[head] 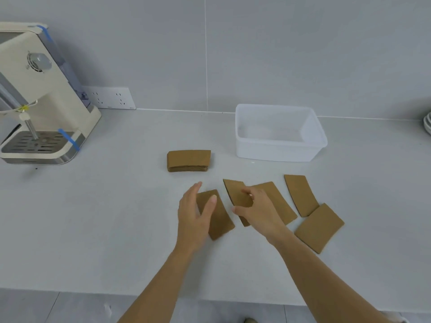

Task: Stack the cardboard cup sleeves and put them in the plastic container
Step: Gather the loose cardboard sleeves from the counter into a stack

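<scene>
Both forearms reach over the counter: the left hand rests spread on one flat cup sleeve, and the right hand pinches another sleeve. Beyond them sits the neat sleeve stack; beyond the right hand, the plastic container holds nothing.

Coffee machine cut off at left edge. Stacked plates barely showing at right edge. Right hand hides part of two sleeves; grip unclear.
</scene>
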